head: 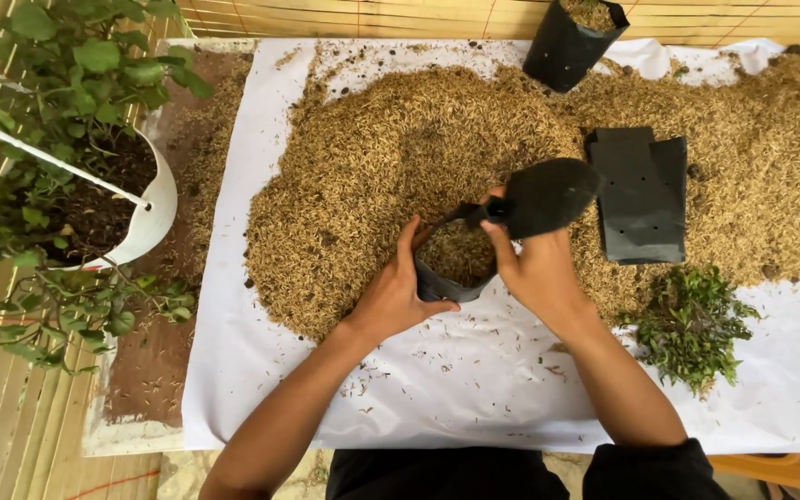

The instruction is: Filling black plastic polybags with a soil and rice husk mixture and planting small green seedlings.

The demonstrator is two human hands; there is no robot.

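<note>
Husk, pale and straw-coloured, lies heaped in a broad pile [391, 157] across a white sheet [474, 389] spread over a slatted bamboo floor. At the near edge of the pile stands a small black plastic grow bag [446, 278], upright, its mouth open and its inside partly filled with the same husk. The left hand [395, 292] is wrapped around the bag's left side, thumb at the rim, fingers pressed against the wall. The right hand [534, 268] grips the handle of a black trowel [548, 194], whose rounded blade is raised just above and to the right of the bag's mouth; the back of this hand sits against the bag's right side.

Just beyond the trowel, on the husk, lies a flat stack of empty black grow bags [641, 194] with small punched holes. A filled black grow bag [571, 42] stands tilted at the far edge of the sheet. A bunch of small green cuttings [692, 324] rests on the sheet to the right of the right forearm. To the left, off the sheet, a white pot [155, 208] holds dark soil and a leafy plant [57, 83].
</note>
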